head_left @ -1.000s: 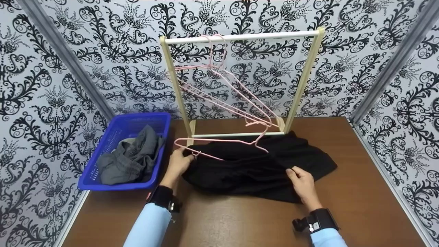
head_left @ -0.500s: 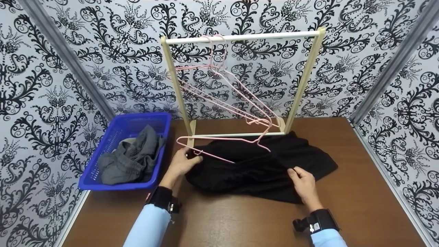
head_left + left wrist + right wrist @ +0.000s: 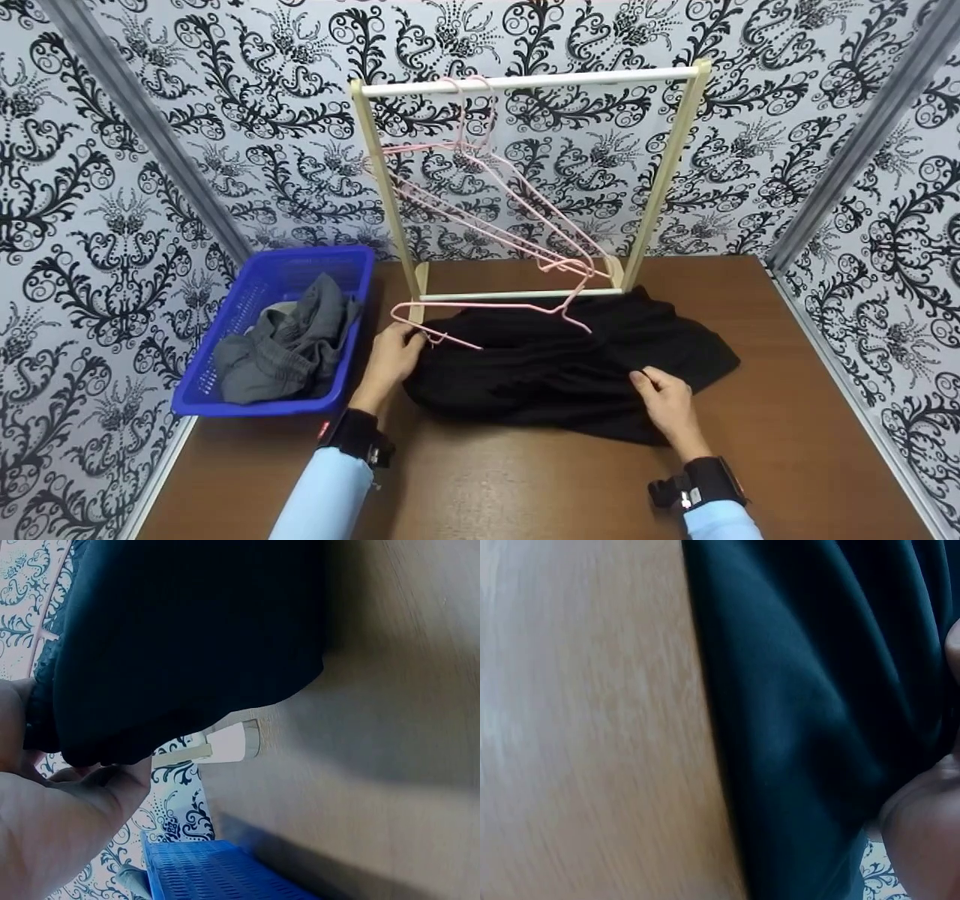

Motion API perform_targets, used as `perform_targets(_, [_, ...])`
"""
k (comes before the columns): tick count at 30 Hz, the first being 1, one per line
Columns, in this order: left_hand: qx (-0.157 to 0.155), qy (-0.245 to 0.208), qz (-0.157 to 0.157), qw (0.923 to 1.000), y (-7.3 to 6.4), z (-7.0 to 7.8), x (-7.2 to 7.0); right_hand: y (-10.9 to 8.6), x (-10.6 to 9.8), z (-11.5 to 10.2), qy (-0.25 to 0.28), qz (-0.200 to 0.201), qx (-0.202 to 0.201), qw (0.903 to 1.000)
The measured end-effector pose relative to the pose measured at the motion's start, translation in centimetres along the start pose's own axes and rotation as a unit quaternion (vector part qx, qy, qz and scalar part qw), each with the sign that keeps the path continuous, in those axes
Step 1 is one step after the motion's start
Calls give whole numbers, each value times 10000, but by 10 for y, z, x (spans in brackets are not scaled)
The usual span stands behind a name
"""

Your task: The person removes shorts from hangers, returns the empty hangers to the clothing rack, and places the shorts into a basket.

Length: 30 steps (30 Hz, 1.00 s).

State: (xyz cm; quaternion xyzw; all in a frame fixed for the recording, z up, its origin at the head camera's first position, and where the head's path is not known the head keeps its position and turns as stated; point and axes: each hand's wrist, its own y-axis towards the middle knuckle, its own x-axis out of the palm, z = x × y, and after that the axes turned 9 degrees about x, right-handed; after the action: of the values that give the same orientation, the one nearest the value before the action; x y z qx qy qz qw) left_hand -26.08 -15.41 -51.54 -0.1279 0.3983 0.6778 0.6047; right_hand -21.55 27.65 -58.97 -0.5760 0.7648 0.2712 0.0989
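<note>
A black garment point(image 3: 525, 382) lies bunched on the table, its shape partly lost in folds. A pink hanger point(image 3: 495, 304) lies with its lower bar running into the garment's opening, the far part hidden by cloth. At the garment's left end, my left hand point(image 3: 391, 356) pinches the edge close to the hanger's left corner. In the left wrist view the garment point(image 3: 195, 630) hangs from the fingers and thumb of that hand point(image 3: 67, 817). My right hand point(image 3: 666, 401) pinches the cloth on the right side; the right wrist view shows folds gathering toward its fingers.
A wooden rack point(image 3: 664, 180) with a white top rail stands behind the garment, and two pink hangers point(image 3: 517, 199) hang from it. At the left, a blue basket point(image 3: 184, 390) contains grey clothing point(image 3: 281, 352). Patterned walls enclose the table point(image 3: 487, 480).
The pink hanger on the garment has shifted slightly right, and less of its lower bar shows. My left thumb spread, then closed on the cloth again. My right hand has barely moved.
</note>
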Motion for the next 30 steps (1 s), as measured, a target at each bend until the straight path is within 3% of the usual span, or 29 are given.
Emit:
perform_targets(8, [-469, -62, 111, 9988, 0, -1, 1, -1, -2, 2, 60, -319, -83, 9994])
perform_targets(17, [-1105, -337, -401, 9925, 3, 0, -4, -2, -1, 3, 313, -61, -204, 9993])
perform_targets(23, [-1078, -336, -477, 9925, 3, 2, -6, -1, 0, -2, 379, -10, -145, 9992])
perform_targets(30, [-693, -490, -745, 9936, 1, 3, -5, 3, 0, -11, 120, 96, 46, 9999])
